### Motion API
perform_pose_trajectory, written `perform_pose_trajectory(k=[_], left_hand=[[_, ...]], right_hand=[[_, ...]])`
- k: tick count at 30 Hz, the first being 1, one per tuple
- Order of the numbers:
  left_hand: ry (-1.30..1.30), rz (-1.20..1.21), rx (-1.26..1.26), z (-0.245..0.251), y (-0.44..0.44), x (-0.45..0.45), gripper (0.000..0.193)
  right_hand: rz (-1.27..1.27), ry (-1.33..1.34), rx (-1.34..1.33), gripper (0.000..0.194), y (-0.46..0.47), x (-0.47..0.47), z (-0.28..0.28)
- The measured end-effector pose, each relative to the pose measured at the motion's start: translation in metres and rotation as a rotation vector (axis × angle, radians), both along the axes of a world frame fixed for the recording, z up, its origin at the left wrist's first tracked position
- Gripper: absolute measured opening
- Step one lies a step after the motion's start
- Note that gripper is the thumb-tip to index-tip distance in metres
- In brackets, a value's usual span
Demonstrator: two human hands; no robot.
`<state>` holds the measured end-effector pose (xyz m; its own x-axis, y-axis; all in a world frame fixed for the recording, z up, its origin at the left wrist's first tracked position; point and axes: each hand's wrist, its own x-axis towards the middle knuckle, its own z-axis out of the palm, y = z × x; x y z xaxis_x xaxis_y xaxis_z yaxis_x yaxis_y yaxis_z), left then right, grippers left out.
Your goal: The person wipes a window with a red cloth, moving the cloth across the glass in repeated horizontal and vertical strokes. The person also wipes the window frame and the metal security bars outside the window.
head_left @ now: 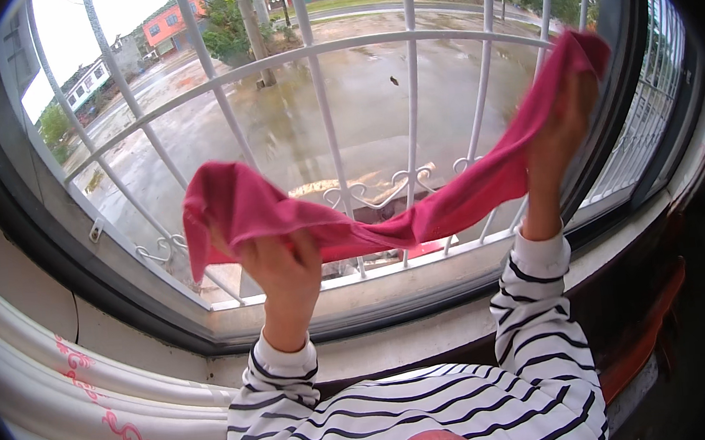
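A pink cloth point(385, 233) hangs stretched between my two hands in front of a window, sagging and twisted in its middle. My left hand point(284, 270) grips one end, with the fabric draped over the fingers and hiding most of them. Higher up, near the window's right side, my right hand point(555, 133) grasps the other end. A fold of cloth covers its fingertips. Behind the cloth stand the white metal window bars point(324, 109), with curled scrollwork low down.
Dark window frame point(362, 326) curves around the opening, above a pale sill point(401, 348). A white curtain point(60, 402) with red pattern hangs at left. On the right is a sliding window panel point(637, 101), with dark wooden furniture point(644, 320) below. Wet ground lies outside.
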<state>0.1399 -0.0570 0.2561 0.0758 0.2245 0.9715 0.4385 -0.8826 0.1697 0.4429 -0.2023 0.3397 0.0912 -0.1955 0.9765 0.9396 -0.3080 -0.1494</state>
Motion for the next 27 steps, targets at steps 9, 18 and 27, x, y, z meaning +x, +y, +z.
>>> perform_pose_trajectory(k=[9, 18, 27], left_hand=[[-0.157, 0.103, 0.076, -0.047, 0.022, -0.028, 0.07], [-0.169, 0.382, 0.26, 0.044, 0.08, -0.092, 0.049], [0.576, 0.013, 0.429, -0.012, -0.011, 0.011, 0.044]], right_hand=[[0.382, -0.263, -0.541, 0.019, 0.017, -0.102, -0.128], [0.312, -0.045, -0.277, 0.021, 0.026, -0.093, -0.121], [0.301, 0.0, -0.395, 0.023, -0.001, -0.073, -0.171]])
